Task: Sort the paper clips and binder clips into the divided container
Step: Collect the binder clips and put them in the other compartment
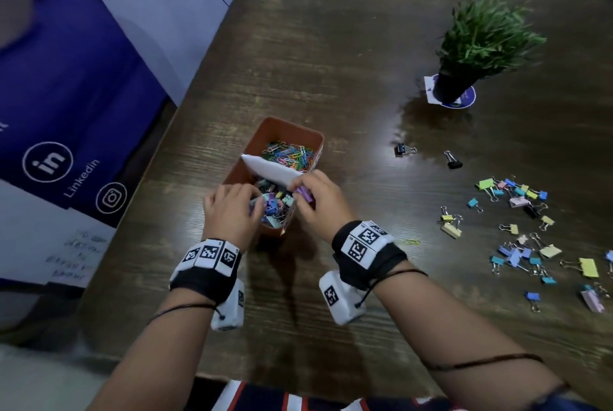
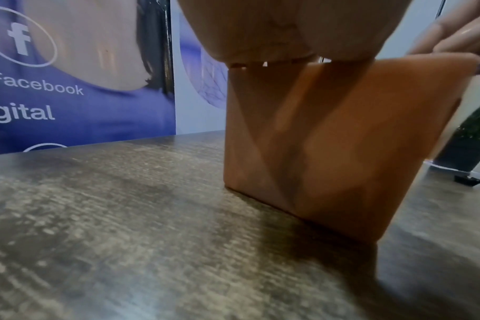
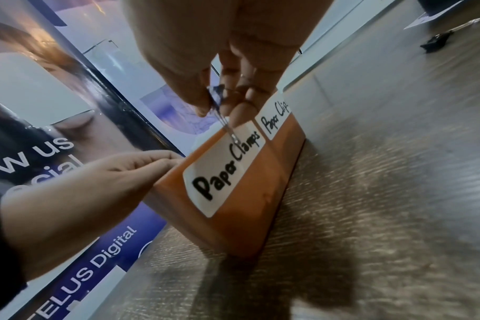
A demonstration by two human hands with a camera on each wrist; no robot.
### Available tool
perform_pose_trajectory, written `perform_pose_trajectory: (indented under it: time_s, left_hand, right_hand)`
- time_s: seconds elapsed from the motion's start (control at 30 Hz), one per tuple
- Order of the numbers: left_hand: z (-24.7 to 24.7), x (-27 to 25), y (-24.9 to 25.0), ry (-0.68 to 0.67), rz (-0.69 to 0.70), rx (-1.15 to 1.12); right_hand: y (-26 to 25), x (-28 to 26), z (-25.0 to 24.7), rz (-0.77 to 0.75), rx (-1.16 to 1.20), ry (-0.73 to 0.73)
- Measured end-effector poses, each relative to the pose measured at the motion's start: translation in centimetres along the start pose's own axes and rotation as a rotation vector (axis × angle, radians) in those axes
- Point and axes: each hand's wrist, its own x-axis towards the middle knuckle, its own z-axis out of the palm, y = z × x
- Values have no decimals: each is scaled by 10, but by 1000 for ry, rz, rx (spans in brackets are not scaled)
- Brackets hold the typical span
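Note:
An orange container (image 1: 288,132) stands mid-table, split by a white divider (image 1: 268,169). Its far half holds coloured paper clips (image 1: 290,151) and its near half holds binder clips (image 1: 277,206). My right hand (image 1: 300,192) pinches a purple binder clip (image 1: 306,195) above the near half's right rim. In the right wrist view that binder clip (image 3: 216,93) sits between the fingertips, its wire handles hanging over the "Paper Clamps" label (image 3: 227,166). My left hand (image 1: 251,194) curls its fingers over the container's left rim. In the left wrist view the container wall (image 2: 343,140) fills the middle.
Many loose pastel binder clips (image 1: 524,238) lie scattered at the right. Two black binder clips (image 1: 405,149) (image 1: 453,160) lie farther back. A yellow paper clip (image 1: 411,242) sits by my right wrist. A potted plant (image 1: 464,72) stands far right. A banner (image 1: 66,112) runs along the table's left edge.

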Motion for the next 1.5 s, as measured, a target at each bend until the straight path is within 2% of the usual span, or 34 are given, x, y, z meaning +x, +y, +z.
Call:
perform_pose_trajectory:
  time_s: [0.2,0.37,0.47,0.57,0.73,0.83,0.93,1.07,1.17,1.3,1.4,1.5]
  left_hand:
    - [9,-1,-5,16,56,61]
    - [7,0,-2,-5,24,13]
    - [3,-1,8,24,13,-18]
    - [1,0,34,103,74,-39]
    - [5,3,103,171,212,-165]
    - [16,0,142,105,286,-201]
    - [36,-8,173,4,374,-175]
    - [77,-19,203,-246,450,-146]
    - [106,-25,217,-395,462,-29]
    - [125,-28,223,-467,446,2]
    - [130,-27,225,-453,424,-37]
    - [132,-24,227,-476,405,-46]
  right_hand:
    - [-16,7,11,-134,-53,176]
    - [-15,12,17,-134,-266,77]
    - [-6,3,7,-150,-309,122]
    - [6,-8,-19,-173,-262,167]
    - [27,-25,-59,-147,-166,93]
    - [45,-39,-85,-68,-206,157]
    - [77,-61,-116,90,-288,178]
    - [114,-87,-149,375,-452,72]
    - [134,-101,-161,489,-536,-37]
    - [153,-115,-157,498,-662,-209]
    - [156,-120,-152,420,-628,-174]
    - [154,-120,-150,413,-558,-194]
